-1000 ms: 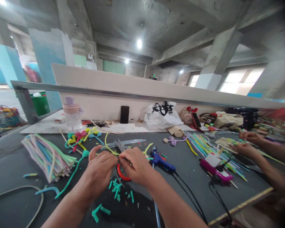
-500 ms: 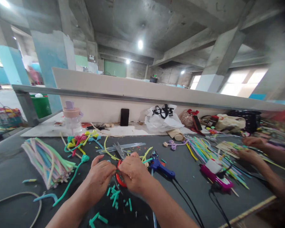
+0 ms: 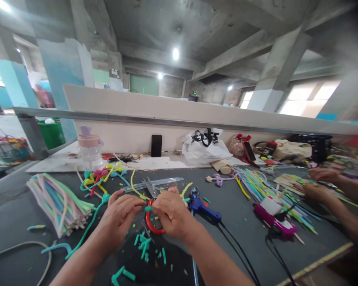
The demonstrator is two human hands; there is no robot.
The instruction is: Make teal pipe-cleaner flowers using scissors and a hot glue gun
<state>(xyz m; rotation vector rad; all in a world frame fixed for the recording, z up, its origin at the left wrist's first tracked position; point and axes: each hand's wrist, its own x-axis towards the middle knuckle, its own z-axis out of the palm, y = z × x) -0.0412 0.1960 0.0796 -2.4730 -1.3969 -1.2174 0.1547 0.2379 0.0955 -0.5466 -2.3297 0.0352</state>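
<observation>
My right hand point(image 3: 173, 211) pinches a small teal pipe-cleaner piece point(image 3: 149, 208) between thumb and fingertips. To its left, my left hand point(image 3: 122, 214) is apart from the piece, fingers stretched out and holding nothing I can see. Scissors with red handles point(image 3: 150, 224) lie on the dark table between and beneath both hands, blades pointing away from me. Several short teal pieces point(image 3: 144, 247) are scattered nearer to me. A teal stem with a knotted end point(image 3: 106, 198) lies just left of my left hand.
On the left rests a bundle of pastel pipe cleaners point(image 3: 58, 202). A blue glue gun point(image 3: 207, 210) with a black cord lies right of my hands, and a magenta glue gun point(image 3: 276, 222) farther right. Behind stand a bottle point(image 3: 90, 149) and phone point(image 3: 156, 145). A co-worker's hands point(image 3: 319, 186) work at right.
My hands have moved apart. The left hand has drawn left and its fingers have straightened, while the teal piece now shows at my right fingertips.
</observation>
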